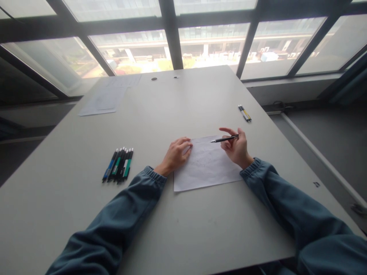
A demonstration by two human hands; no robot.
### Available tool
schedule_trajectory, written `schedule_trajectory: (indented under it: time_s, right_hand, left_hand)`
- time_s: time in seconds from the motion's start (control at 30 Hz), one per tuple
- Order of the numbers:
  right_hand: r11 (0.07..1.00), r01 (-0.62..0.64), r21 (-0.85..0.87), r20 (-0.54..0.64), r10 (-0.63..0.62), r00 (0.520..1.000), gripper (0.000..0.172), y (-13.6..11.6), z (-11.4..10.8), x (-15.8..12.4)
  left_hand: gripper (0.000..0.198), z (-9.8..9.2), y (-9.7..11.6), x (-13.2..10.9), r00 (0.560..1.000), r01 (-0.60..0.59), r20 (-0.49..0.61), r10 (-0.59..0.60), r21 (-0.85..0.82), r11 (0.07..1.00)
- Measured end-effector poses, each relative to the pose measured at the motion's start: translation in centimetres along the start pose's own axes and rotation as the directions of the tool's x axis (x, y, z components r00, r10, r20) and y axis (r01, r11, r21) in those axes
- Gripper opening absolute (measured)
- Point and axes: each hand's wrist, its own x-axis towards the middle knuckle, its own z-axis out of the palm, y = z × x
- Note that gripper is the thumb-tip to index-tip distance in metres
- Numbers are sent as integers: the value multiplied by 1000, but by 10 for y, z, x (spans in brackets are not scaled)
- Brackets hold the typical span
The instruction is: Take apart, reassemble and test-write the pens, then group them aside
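A white sheet of paper with faint marks lies on the table in front of me. My left hand rests flat over its left edge, fingers stretched out. Above the right part of the sheet, my right hand grips a black pen, index finger lifted off it. The pen's silvery tip points left and seems to be held just off the paper. To the left of my left hand, several pens with black, blue and green barrels lie side by side.
The white table reaches to the windows. More paper sheets lie at its far left. Two pens, one with yellow, lie near the right edge. A small dark scrap is at the right, and a round hole at the back.
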Motion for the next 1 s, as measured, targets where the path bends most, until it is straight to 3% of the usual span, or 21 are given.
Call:
schedule_trajectory:
  time_s: [0.07, 0.13, 0.23, 0.33, 0.47, 0.6, 0.77, 1.0]
  right_hand:
    - [1000, -8, -12, -7, 8, 1000, 64, 0, 3, -1]
    - [1000, -4, -18, -26, 3, 1000, 54, 1, 6, -3]
    - [987, 117, -110, -96, -127, 987, 30, 3, 11, -5]
    - [947, 220, -236, -87, -246, 965, 23, 5, 14, -8]
    - [897, 234, -375, 21, -244, 969, 26, 7, 15, -9]
    - [822, 247, -513, -20, -299, 954, 25, 11, 11, -5]
    - [815, 220, -535, -56, -294, 954, 39, 13, 6, -3]
    - [735, 202, -647, 31, -239, 970, 44, 18, -2, 0]
  left_hand:
    - [24, 0, 0, 0, 999, -21, 23, 21, -17, 1000]
    - [27, -1, 0, 1, 998, -43, 46, 44, -28, 999]
    - [33, -2, 1, 0, 992, -77, 97, 80, -25, 997]
    - [38, -3, 2, -1, 979, -125, 163, 124, -6, 992]
    - [44, -5, 4, -1, 963, -170, 213, 168, -11, 985]
    - [45, -6, 5, 0, 961, -164, 224, 164, -18, 986]
    - [46, -6, 7, 1, 962, -149, 229, 151, -28, 988]
    - [46, -8, 10, 1, 962, -143, 235, 143, -14, 990]
